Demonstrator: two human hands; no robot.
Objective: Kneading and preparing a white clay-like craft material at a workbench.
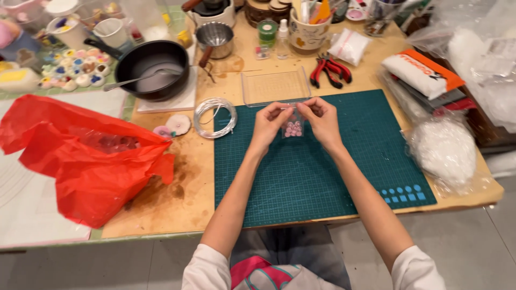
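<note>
Your left hand (270,119) and right hand (321,115) meet above the far edge of the green cutting mat (322,177), each pinching a top corner of a small clear bag of pink beads (293,128), which hangs between your fingers just over the mat. Just beyond your hands: a clear plastic tray (275,86), lying flat along the mat's far edge. To the left, off the mat: a coil of silver wire (215,117), near your left hand but apart from it. Red pliers (329,71) lie beyond your right hand. A red plastic bag (80,156) covers the table's left part; a clear bag of white filling (443,150) overlaps the mat's right edge. The mat's near half lies open between your forearms.
</note>
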